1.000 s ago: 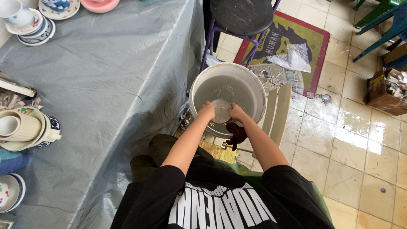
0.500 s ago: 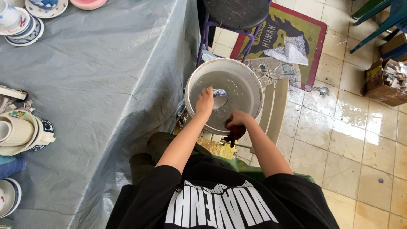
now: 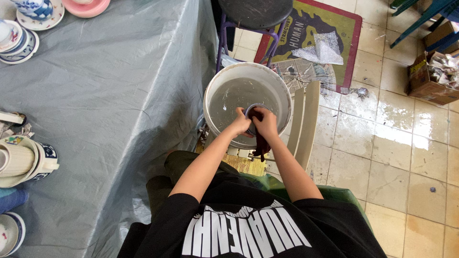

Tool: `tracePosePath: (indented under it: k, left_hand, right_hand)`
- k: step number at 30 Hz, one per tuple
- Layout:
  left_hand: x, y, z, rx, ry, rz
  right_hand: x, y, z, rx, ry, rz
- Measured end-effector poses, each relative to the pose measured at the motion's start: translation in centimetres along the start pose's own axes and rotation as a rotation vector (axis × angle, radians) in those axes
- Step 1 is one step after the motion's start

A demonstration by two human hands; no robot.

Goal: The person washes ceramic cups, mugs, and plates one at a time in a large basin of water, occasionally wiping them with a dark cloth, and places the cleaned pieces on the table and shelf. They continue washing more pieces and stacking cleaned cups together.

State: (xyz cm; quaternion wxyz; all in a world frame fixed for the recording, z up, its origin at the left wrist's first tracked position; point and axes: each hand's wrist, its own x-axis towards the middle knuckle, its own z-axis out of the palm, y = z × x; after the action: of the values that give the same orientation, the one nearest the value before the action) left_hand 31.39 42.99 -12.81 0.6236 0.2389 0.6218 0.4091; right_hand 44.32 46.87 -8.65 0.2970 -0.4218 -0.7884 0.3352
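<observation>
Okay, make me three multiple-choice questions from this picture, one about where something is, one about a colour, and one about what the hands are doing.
1. Where is the white bucket?
A. on the table
B. on the floor by the table
C. on the stool

2. What colour is the cloth over the table?
A. grey
B. red
C. yellow

3. How are the left hand and right hand?
A. resting on the table
B. one raised overhead
C. together over the bucket, holding a small round dish and a dark cloth

Answers: B, it stands beside the table edge; A, the drape is grey; C, both hands meet above the water.
</observation>
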Motion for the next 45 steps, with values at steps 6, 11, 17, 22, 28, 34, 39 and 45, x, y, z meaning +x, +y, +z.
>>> tracePosePath:
  k: [6,11,17,22,28,34,39,45]
  left_hand:
    - [-0.5,0.6,-2.0,-0.114,0.03,-0.037]
    - [-1.0,1.0,-3.0,-0.052,0.069,-0.003]
    - [-1.7,0.9,-2.8,-0.118,-0.043,0.042]
    - [-1.4,0.8,-3.2,-0.249,0.01,-0.013]
    - [-0.9,-0.3,-2.5,-0.132,0.24,0.252]
    - [-1.1,-0.8,-1.8,-0.102,0.272,0.233]
    - [-0.7,-0.2,-1.2,-0.039,0.323,0.421]
    - [-3.1,2.5,-2.8,0.456,0.523,0.582]
  right_hand:
    - [0.5,0.4,-0.2,0.07,-0.457,-0.178]
    - [0.6,0.7,-0.7,-0.4,-0.322,-0.238]
    - [0.4,-0.9,1.3,-0.003,-0.146,-0.241]
    - [1.1,-1.3,0.6,0.221,-0.482,-0.08]
    - [1.6,-0.5,-0.6,-0.04,-0.701,-0.249]
    - [1.2,-0.3,0.1,0.287,-0.688,-0.012]
    - [0.1,-1.2,1.6,0.588,-0.448,0.129]
    - [1.1,-0.7,-1.6,-0.103,-0.567,-0.412]
